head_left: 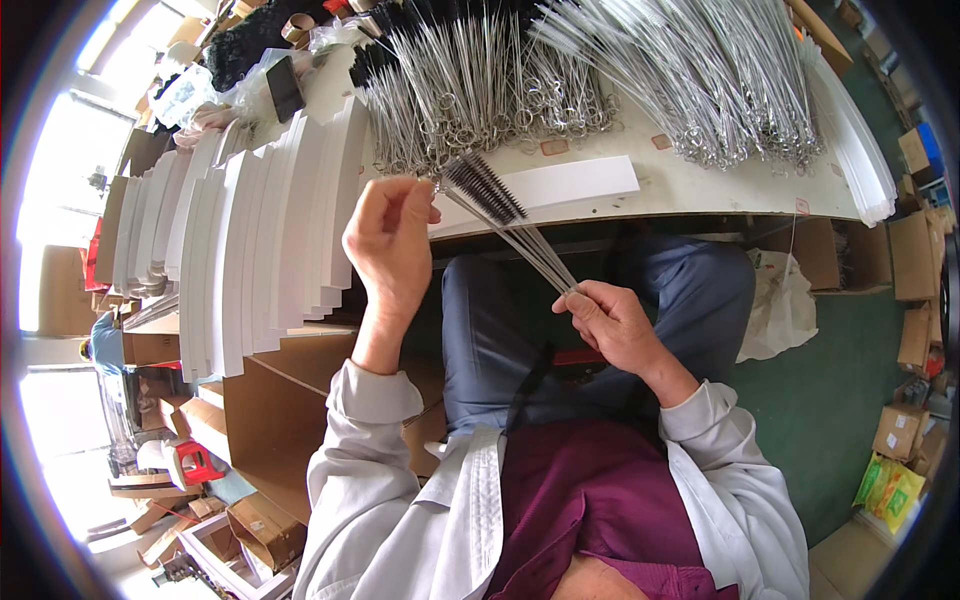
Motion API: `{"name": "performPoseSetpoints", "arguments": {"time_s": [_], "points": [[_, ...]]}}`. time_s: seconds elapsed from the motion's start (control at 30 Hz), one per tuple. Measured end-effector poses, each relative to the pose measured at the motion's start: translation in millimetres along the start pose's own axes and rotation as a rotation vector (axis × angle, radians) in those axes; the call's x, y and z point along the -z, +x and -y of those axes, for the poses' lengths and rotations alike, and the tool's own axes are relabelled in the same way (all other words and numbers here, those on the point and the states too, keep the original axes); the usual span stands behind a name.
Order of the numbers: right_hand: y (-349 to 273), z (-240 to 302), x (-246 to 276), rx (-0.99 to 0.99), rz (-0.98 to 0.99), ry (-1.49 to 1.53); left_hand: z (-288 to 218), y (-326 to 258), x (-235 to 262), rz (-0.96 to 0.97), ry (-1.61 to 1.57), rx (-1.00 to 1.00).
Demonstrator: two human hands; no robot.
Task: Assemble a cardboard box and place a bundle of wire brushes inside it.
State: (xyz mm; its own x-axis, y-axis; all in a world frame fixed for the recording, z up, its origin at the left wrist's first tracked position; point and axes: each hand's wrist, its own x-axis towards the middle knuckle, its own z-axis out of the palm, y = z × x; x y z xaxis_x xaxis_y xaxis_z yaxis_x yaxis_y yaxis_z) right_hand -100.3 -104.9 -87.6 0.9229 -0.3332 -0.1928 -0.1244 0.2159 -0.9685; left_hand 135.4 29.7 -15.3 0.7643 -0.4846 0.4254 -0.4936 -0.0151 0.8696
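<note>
My right hand (pixel 608 322) is closed round the thin wire stems of several black-bristled tube brushes (pixel 487 190). They fan out up and to the left, above my lap at the table's front edge. My left hand (pixel 392 228) is raised close beside the bristle ends, its fingers curled in and the thumb against them. Whatever those fingers pinch, if anything, is hidden. Just behind the brushes, a flat white strip of card or a slim box (pixel 575 183) lies along the edge of the pale table (pixel 690 195).
Piles of looped-end wire brushes (pixel 440 90) and bright wire stems (pixel 710 85) cover the table's far side. Long white boxes (pixel 245 230) stack at the left, with a dark phone (pixel 285 88) behind. A cardboard box (pixel 265 410) stands below left; more white strips (pixel 850 140) lie far right.
</note>
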Motion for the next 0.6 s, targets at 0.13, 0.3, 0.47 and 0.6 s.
{"name": "performPoseSetpoints", "arguments": {"time_s": [0.13, 0.3, 0.47, 0.6], "points": [[-5, 1, 5, -0.029, 0.01, 0.041, -8, -10, 2, 0.097, 0.567, -0.706], [-13, 8, 8, 0.009, -0.022, -0.226, 2, -16, -2, 0.366, 0.626, -0.784], [-31, 19, 45, -0.021, -0.172, -0.166, 3, -5, 4, 0.39, 0.683, -0.459], [-40, 26, 58, -0.008, -0.187, -0.136, 26, 2, -4, 0.512, 0.925, -0.449]]}}
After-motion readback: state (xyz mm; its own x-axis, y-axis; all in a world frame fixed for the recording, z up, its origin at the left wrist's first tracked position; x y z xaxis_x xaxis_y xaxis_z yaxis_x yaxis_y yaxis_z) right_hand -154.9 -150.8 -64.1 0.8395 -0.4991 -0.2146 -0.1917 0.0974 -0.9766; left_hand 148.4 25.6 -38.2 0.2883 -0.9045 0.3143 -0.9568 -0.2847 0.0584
